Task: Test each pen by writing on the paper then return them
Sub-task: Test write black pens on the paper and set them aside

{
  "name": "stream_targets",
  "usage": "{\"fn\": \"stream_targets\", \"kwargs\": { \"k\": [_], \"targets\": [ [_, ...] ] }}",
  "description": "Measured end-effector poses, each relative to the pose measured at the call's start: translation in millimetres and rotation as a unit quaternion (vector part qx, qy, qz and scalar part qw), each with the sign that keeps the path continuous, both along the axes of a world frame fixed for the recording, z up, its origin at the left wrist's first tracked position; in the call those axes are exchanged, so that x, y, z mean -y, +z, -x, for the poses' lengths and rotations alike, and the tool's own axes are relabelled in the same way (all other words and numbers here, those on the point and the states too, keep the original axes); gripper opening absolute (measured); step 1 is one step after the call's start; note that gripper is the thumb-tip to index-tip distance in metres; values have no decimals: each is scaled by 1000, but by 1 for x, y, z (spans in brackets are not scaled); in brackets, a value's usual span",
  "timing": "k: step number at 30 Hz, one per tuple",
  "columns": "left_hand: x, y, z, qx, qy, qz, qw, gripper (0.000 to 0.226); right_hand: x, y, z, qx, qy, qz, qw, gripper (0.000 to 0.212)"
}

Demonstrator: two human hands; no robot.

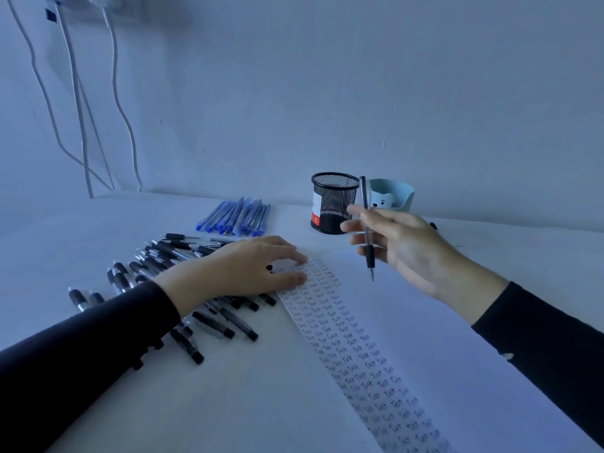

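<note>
The left hand (258, 269) lies flat, fingers spread, with its fingertips pressing the far end of the paper (346, 341). The right hand (405, 246), raised off the table to the right of the paper, pinches a black pen (369, 256) upright with its tip down.

The paper is crowded with rows of "Test", so I judge much of the testing is done. Which pens are left cannot be told, nor whether this pen has written yet. Black pens (209, 322) lie under and around the left hand and sleeve, some hidden. Blue pens (238, 217) lie beyond it. The mesh cup (331, 204) beyond the right fingertips looks empty. The paper's near end is cut off.
</note>
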State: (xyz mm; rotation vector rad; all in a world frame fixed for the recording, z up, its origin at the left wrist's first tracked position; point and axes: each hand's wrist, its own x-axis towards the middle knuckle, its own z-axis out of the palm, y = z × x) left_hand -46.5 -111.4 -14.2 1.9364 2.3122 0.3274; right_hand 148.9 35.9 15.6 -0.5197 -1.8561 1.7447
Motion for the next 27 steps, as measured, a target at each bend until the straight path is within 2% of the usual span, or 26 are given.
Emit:
{"fn": "stream_targets", "kwargs": {
  "k": [2, 4, 6, 8, 13, 20, 27],
  "targets": [
    [-1, 1, 0, 54, 12, -33, 998, 58, -2, 2, -4, -18, 11, 81, 996, 22],
    [-3, 2, 5, 88, 36, -97, 991, 47, -6, 4, -8, -23, 15, 131, 991, 26],
    [-3, 6, 17, 66, 69, -151, 984, 28, -11, 5, -12, -21, 17, 153, 988, 30],
    [1, 12, 31, 32, 107, -166, 980, 20, -14, 6, -14, -21, 25, 157, 987, 31],
    [12, 17, 63, -27, 154, -139, 978, 10, -15, 3, -16, -30, 56, 196, 978, 27],
    [11, 10, 69, -54, 159, -92, 982, 14, -13, -1, -15, -57, 59, 270, 959, 26],
    [6, 9, 72, -68, 145, -75, 984, 17, -21, 11, -21, -66, 49, 236, 968, 29]
  ]
}}
